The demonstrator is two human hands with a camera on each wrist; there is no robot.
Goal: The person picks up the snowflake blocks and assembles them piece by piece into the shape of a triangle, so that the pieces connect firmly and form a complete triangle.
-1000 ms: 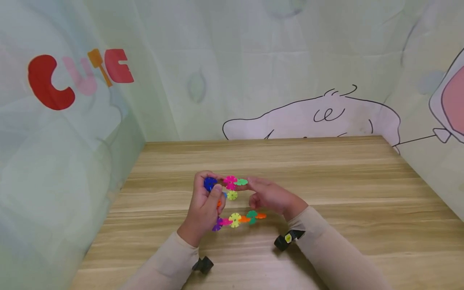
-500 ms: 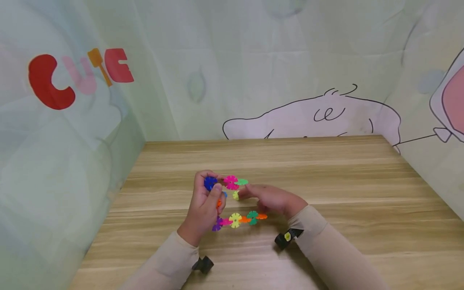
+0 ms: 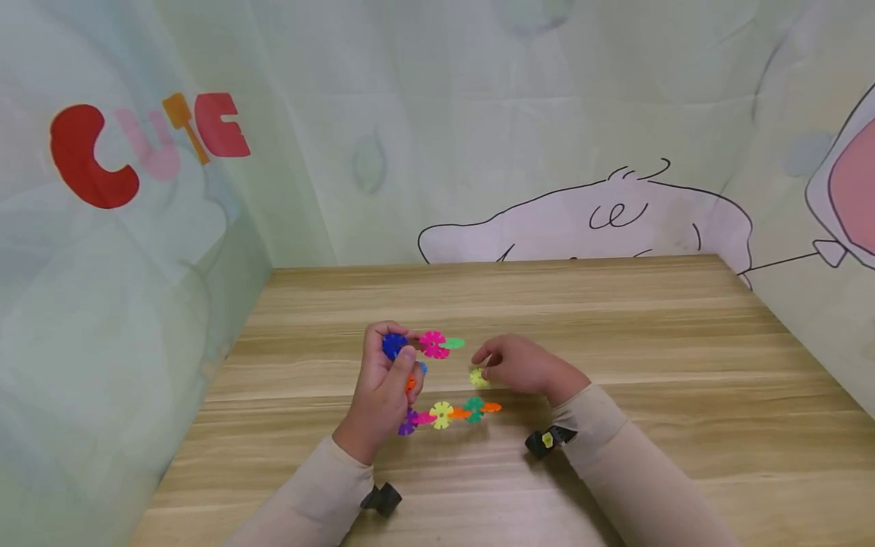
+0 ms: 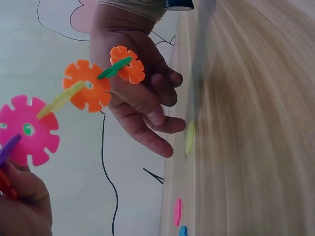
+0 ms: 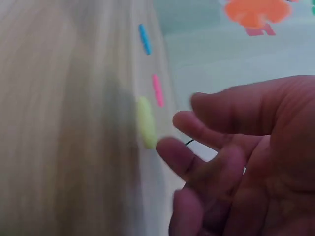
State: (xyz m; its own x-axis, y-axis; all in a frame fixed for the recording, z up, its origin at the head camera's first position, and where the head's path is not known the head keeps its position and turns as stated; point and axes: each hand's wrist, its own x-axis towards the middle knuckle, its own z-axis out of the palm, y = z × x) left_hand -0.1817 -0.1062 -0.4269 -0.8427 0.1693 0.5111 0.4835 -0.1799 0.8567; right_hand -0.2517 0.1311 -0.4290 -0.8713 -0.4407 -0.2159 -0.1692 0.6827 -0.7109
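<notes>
My left hand (image 3: 388,395) grips a chain of interlocking plastic snowflake discs, thumb pressed near the dark blue disc (image 3: 394,346). From below that hand, one stretch runs right: purple (image 3: 408,422), pink, yellow (image 3: 441,415), orange, green (image 3: 475,409), and a last orange disc (image 3: 491,407). Beyond the fingers, a pink disc (image 3: 433,344) and light green disc (image 3: 451,343) stick out at the upper end. A loose yellow disc (image 5: 146,123) lies flat on the table, with a fingertip of my right hand (image 3: 525,366) at its edge. Those right fingers are loosely bent, pinching nothing.
The wood-grain table (image 3: 615,319) also carries a loose pink disc (image 5: 157,90) and a loose blue disc (image 5: 144,39). A printed cloth (image 3: 328,114) hangs behind the table and along its left side.
My right hand first drew back from the light green disc, then reached the loose yellow disc, which has slid right along the table. My left hand keeps its grip on the chain.
</notes>
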